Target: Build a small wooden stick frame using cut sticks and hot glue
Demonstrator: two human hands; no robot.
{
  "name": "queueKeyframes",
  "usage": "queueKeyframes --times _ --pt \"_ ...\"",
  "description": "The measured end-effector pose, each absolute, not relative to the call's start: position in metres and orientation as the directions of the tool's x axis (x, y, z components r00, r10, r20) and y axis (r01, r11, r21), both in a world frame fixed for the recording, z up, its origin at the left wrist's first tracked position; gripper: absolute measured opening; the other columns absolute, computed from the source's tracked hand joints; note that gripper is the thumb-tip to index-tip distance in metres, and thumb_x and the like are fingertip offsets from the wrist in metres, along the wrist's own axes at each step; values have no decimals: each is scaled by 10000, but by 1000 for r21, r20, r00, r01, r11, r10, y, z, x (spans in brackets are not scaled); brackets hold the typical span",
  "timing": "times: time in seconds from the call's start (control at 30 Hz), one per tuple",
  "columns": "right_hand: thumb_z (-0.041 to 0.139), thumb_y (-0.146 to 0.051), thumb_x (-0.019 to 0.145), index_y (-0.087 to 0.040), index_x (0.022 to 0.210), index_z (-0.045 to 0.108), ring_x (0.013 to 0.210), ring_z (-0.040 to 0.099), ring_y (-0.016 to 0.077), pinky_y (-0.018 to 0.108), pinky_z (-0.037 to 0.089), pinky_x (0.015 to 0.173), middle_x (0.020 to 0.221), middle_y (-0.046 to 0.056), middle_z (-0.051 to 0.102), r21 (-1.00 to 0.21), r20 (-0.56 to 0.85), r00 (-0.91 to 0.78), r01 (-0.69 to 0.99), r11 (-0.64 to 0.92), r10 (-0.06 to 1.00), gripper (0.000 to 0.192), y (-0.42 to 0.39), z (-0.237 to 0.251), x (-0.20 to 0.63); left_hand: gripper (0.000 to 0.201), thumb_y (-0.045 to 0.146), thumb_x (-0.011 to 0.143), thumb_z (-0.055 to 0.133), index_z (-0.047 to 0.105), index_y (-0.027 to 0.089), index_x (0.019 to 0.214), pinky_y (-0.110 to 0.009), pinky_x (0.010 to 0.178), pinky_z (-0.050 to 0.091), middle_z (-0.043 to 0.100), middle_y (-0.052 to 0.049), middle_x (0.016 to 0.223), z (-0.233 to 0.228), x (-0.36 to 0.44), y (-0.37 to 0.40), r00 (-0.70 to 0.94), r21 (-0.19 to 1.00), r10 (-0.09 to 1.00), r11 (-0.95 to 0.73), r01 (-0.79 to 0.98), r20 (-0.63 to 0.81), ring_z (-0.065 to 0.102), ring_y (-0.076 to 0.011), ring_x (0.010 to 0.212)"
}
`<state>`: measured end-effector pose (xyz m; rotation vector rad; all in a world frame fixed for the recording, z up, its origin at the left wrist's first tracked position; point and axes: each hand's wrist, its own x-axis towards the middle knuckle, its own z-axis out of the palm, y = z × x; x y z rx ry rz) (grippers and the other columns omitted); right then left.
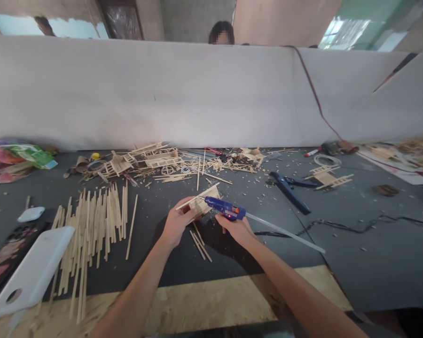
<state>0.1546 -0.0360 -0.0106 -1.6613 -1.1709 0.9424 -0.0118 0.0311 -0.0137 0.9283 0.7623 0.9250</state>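
My left hand (179, 220) is closed on a small panel of wooden sticks (205, 203) laid side by side, holding it tilted above the table. A blue hot glue gun (225, 207) is gripped in my right hand (237, 229), its nozzle at the panel's upper face. From the gun's rear a long translucent glue stick (285, 231) slants down to the right. A small red light shows on the gun's body. Beneath the panel a few short loose sticks (200, 245) lie on the dark table. Whether the nozzle touches the wood I cannot tell.
Many loose wooden sticks (91, 225) lie at left, beside a white phone case (35, 272). Stick-built pieces (162, 157) crowd the back edge. Blue-handled cutters (291, 190) and a black cord (356, 227) are at right. A white partition (155, 94) stands behind; people are beyond it.
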Motion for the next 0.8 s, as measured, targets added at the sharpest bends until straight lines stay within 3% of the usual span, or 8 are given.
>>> queueKeyframes --times 0.8 --pt "534 -393 704 -194 522 494 412 486 131 254 388 475 384 -38 469 -937 -104 322 285 -201 941 273 -33 -17 155 440 255 578 741 598 176 987 -355 736 508 670 -50 907 -12 -14 34 351 894 920 299 -334 -176 622 -200 806"
